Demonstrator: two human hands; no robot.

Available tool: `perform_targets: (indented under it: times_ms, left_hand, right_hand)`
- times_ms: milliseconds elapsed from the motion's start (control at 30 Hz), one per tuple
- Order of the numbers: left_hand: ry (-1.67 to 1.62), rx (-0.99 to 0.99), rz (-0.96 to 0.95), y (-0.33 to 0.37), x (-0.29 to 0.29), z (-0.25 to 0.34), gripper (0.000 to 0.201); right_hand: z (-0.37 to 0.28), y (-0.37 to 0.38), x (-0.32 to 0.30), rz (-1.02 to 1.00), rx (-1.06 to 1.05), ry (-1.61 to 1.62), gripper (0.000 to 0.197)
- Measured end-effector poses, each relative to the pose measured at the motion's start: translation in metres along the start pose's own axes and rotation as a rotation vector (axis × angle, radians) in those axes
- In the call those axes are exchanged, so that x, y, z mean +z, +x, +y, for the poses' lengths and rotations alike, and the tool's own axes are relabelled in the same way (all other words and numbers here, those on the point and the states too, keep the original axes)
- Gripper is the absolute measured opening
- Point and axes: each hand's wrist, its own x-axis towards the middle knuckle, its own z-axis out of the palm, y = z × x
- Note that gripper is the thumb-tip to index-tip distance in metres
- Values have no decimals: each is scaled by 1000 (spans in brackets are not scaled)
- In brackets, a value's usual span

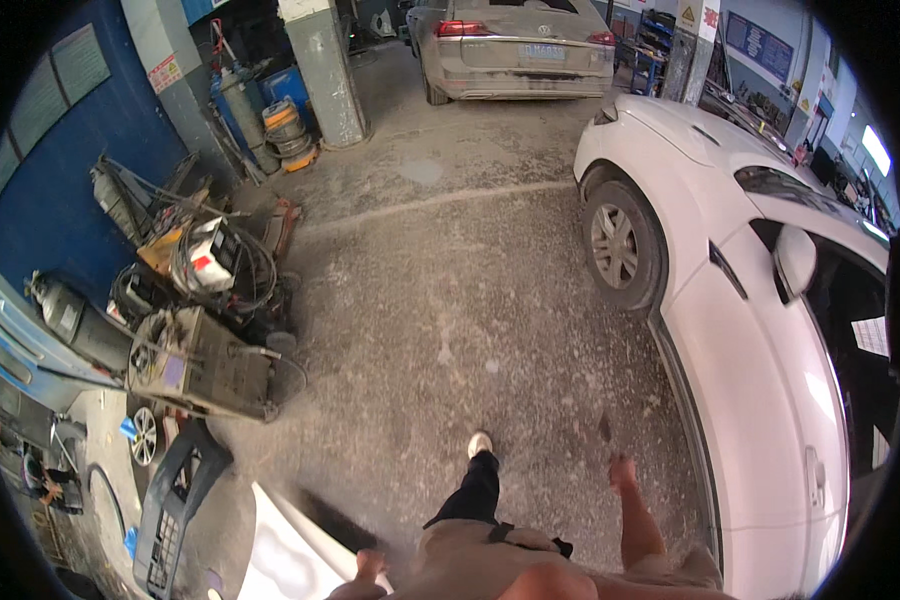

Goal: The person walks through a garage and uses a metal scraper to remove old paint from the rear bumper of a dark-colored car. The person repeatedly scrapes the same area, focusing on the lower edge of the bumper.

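Person's L hand was at the car-side edge of a white panel, fingers seemingly curled; how firm that grip was, can't tell. R hand, nearer the white car, had fingers approx. half-curled; whether its grip held the dark, blurred thing just past it, can't tell. Panel was well L of car, narrow tip pointing fwd, long edge slanting back to L hand; lower end cut off, so full long axis unclear.

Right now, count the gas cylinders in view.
3 gas cylinders: one beside the orange machine, one near the blue wall, one left of the dusty metal box. More may be hidden by clutter.
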Motion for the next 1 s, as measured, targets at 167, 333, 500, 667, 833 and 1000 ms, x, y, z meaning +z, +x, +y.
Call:
perform_targets:
  times_ms: [167, 333, 500, 667, 833, 1000]
  left_hand:
    - [-995, -360, -85, 122, -150, 94, 40]
    - [-1246, -68, 95, 293, -381, 288, 28]
    - [-1153, 114, 262, 448, -580, 433, 28]
    - [-1183, -22, 224, 527, -677, 476, 37]
    - [48, 205, 169, 629, -746, 505, 43]
    - [145, 220, 26, 775, -876, 587, 40]
  right_hand:
    - [-261, 42, 94, 172, -291, 74, 26]
    - [-379, 111, 206, 176, -574, 16, 21]
    - [-545, 262, 287, 106, -525, -74, 28]
    - [-790, 369, 344, -66, -532, -241, 36]
    - [-1012, 466, 417, -231, -782, -59, 37]
    - [-1157, 578, 469, -278, -669, -35, 37]
